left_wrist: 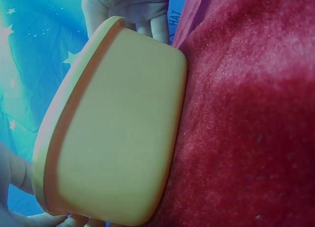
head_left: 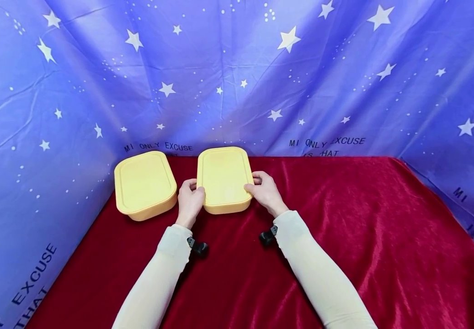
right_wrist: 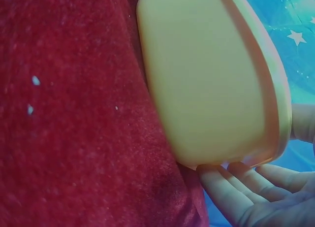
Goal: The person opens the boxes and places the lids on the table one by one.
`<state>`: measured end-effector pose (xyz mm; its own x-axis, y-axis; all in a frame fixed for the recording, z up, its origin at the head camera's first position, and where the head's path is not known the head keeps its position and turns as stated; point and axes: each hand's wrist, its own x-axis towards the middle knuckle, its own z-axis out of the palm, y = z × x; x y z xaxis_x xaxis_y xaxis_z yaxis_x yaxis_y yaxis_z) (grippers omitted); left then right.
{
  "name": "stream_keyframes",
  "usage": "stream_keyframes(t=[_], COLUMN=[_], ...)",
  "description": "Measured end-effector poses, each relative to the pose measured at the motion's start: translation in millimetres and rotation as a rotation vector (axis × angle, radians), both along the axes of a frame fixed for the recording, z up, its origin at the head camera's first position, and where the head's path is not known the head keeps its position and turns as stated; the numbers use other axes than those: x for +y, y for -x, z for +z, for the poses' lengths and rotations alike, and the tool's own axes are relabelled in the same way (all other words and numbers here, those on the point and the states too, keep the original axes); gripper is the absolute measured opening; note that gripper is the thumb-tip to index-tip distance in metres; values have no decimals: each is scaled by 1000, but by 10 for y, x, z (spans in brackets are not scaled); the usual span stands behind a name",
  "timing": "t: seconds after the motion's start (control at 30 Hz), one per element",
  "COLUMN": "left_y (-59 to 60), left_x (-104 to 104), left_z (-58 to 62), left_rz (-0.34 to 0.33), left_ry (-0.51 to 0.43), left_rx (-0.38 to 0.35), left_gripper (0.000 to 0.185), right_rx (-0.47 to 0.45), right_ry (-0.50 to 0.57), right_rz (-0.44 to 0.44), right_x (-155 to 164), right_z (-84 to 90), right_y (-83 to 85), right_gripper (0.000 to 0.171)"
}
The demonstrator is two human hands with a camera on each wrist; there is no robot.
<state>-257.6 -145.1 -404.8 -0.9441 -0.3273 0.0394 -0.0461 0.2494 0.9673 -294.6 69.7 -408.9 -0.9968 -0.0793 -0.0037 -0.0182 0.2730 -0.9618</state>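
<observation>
A pale yellow lidded food container (head_left: 225, 176) sits on the red cloth between both hands. My left hand (head_left: 190, 201) holds its left side near the front corner, the thumb on the lid's edge. On the opposite side, my right hand (head_left: 267, 192) grips it with the thumb over the rim and the fingers against the wall. In the right wrist view, the fingertips (right_wrist: 211, 173) touch the container's side below the rim. The left wrist view shows the container's front wall (left_wrist: 118, 123) resting along the cloth. Its inside is hidden by the lid.
Just left of my left hand stands a second matching yellow container (head_left: 144, 183), also lidded and slightly turned. Wrinkled red velvet (head_left: 343, 237) covers the table. A blue-purple star-printed curtain (head_left: 220, 68) rises behind the table and at both sides.
</observation>
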Motion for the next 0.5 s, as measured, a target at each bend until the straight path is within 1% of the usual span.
stream_keyframes(t=[0.27,0.5], left_y=[-25,-17], left_x=[7,14], left_z=[-9,-25], left_rz=[-5,-16], left_ry=[-17,-7], left_rx=[9,20], left_gripper=[37,38], right_rx=[40,47], right_ry=[-67,-76], right_rz=[-10,-26], right_x=[-2,5], right_z=[12,12], right_y=[-14,-22], right_gripper=[47,48])
